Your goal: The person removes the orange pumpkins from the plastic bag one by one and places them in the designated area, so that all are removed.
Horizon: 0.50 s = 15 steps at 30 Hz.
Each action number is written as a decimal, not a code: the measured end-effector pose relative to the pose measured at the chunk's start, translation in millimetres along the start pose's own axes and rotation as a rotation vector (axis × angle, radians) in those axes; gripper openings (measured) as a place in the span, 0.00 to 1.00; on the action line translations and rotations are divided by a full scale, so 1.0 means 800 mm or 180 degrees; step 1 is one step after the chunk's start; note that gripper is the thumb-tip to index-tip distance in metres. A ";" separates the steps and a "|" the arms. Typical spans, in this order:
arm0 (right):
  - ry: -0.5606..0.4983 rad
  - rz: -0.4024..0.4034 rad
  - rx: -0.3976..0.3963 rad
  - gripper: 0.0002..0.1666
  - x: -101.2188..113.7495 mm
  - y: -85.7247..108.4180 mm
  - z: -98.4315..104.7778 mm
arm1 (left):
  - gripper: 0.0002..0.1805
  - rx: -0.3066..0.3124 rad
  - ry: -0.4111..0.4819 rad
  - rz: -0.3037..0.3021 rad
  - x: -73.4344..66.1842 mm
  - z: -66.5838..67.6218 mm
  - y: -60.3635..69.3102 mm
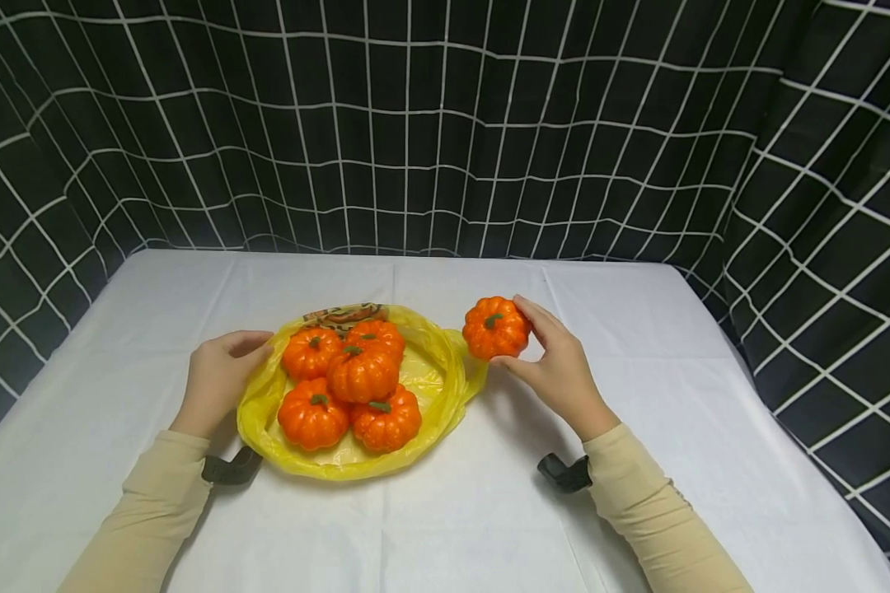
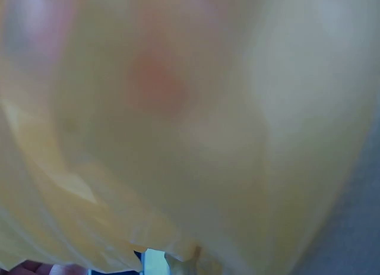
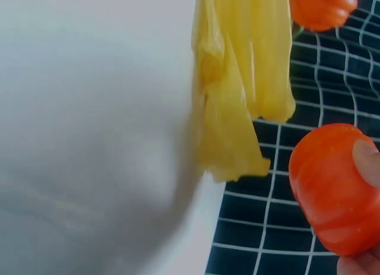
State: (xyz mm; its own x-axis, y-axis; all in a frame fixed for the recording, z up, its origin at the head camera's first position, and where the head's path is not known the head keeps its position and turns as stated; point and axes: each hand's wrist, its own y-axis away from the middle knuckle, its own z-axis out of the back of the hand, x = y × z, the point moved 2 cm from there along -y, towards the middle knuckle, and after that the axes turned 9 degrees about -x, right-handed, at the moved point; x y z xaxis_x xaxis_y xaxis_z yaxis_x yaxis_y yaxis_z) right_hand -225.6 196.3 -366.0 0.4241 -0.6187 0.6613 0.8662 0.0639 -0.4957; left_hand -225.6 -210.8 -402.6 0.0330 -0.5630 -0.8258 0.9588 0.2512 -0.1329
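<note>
In the head view a yellow plastic bag (image 1: 430, 379) lies with its mouth spread wide, and several small orange pumpkins (image 1: 363, 372) are heaped inside. At the bag's left rim, my left hand (image 1: 218, 375) pinches the plastic between thumb and fingers. My right hand (image 1: 559, 371) holds another small pumpkin (image 1: 495, 328) by its right side, raised beside the bag's right edge. The right wrist view shows this pumpkin (image 3: 335, 189) between thumb and fingers, near a hanging yellow bag flap (image 3: 237, 108). Blurred yellow plastic (image 2: 208, 156) fills most of the left wrist view.
A white cloth (image 1: 475, 511) covers the table under the bag. Black curtains with a white grid (image 1: 408, 123) hang behind the table and along both sides. Dark wrist-worn devices (image 1: 564, 473) sit below both hands.
</note>
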 end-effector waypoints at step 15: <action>-0.0157 -0.0457 -0.0075 0.49 -0.030 -0.013 0.010 | 0.19 -0.0032 0.0027 -0.0042 0.004 0.000 -0.002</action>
State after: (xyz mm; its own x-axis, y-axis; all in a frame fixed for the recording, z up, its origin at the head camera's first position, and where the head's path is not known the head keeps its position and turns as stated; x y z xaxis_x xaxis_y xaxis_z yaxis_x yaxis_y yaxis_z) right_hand -242.5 216.8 -371.7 0.3092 -0.5810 0.7529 0.9127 -0.0412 -0.4066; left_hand -227.2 -212.9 -405.1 0.0180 -0.5596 -0.8286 0.9562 0.2517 -0.1492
